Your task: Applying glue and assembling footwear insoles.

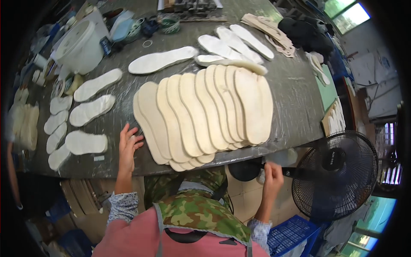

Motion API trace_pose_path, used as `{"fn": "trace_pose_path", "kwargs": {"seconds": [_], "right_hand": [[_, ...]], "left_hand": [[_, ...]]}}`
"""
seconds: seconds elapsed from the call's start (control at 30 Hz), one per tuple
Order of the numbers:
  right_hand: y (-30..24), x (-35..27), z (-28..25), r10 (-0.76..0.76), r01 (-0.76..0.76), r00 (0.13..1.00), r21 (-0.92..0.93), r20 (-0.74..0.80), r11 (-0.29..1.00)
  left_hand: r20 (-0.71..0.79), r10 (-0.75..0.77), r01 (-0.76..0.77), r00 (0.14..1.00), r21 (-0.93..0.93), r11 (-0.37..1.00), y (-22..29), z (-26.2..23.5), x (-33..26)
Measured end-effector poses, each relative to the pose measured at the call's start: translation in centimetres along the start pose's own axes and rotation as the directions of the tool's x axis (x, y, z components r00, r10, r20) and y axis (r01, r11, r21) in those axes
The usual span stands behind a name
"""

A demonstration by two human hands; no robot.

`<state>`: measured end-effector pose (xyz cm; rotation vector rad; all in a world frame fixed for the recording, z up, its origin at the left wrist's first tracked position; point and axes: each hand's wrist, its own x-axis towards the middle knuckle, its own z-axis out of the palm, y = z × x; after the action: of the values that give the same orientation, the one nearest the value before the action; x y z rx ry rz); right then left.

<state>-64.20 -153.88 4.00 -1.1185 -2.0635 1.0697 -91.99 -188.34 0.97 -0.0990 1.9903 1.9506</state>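
The left hand (128,143) lies flat with fingers spread on the dark grey worktop (295,98) at its near edge, holding nothing, just left of the fanned row of cream foam insoles (201,113). Their long axes run from near edge to far edge. The right hand (272,177) hangs below that edge, closed on a pale object (280,157) too blurred to identify, beside a black standing fan (336,173).
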Motion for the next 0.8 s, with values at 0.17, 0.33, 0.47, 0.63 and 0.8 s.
{"fn": "trace_pose_path", "kwargs": {"seconds": [0.17,0.33,0.47,0.63,0.8], "right_hand": [[1.3,14.5,3.6,0.211,-0.233,0.97,0.224,0.118,0.946],[-0.4,17.4,7.1,0.201,-0.382,0.85,0.305,0.487,0.873],[1.1,15.8,6.2,0.266,-0.398,0.879,0.303,0.396,0.866],[3.1,12.9,1.5,0.301,-0.466,0.86,0.392,0.412,0.793],[3.2,11.5,-0.6,0.357,-0.528,0.835,0.425,0.419,0.735]], "left_hand": [[0.164,-0.132,0.177,0.978,-0.297,0.938,1.0,2.7,2.6],[0.083,-0.202,0.218,0.976,-0.343,0.914,0.5,3.9,2.9],[0.122,-0.206,0.236,0.971,-0.34,0.91,0.9,5.1,2.1],[0.207,-0.244,0.306,0.947,-0.36,0.881,0.2,6.8,-1.8],[0.284,-0.254,0.363,0.925,-0.456,0.813,0.5,8.3,-1.8]]}}
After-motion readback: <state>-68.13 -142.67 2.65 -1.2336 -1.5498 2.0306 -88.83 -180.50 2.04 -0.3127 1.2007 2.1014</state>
